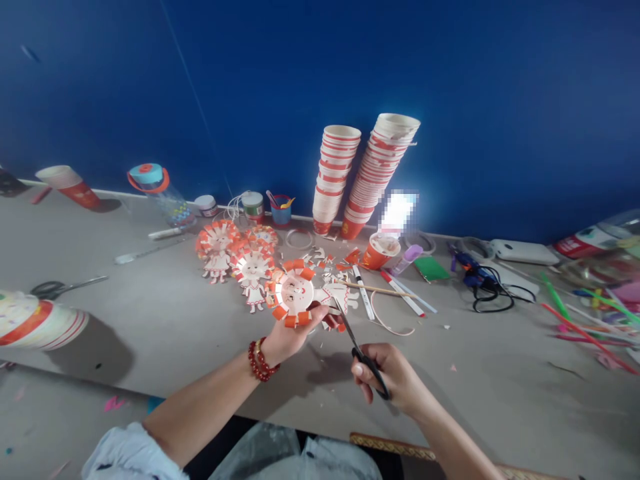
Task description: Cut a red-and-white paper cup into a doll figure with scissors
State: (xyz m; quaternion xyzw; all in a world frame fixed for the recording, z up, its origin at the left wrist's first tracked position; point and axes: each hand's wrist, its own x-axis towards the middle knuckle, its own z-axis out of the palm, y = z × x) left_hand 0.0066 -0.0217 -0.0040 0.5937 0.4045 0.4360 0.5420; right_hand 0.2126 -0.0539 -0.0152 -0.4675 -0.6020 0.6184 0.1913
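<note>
My left hand (295,337), with red bead bracelets at its wrist, is closed on a paper doll (296,293). The doll has a round white face, curled orange strips around it and a white dress body pointing right. My right hand (383,373) grips black-handled scissors (367,360), fingers in the loops. The scissors' blades reach up to the edge of the doll's body; whether they touch the paper I cannot tell. Just beyond my left hand lie several similar paper dolls (253,267) with orange frills. White and orange paper scraps (327,260) are scattered behind the held doll.
Two tall stacks of paper cups (336,180) lean by the blue wall, near a lit phone in a cup (380,252). Markers (364,293) lie right of the doll. A glue gun (473,270) and a second pair of scissors (53,289) rest farther out.
</note>
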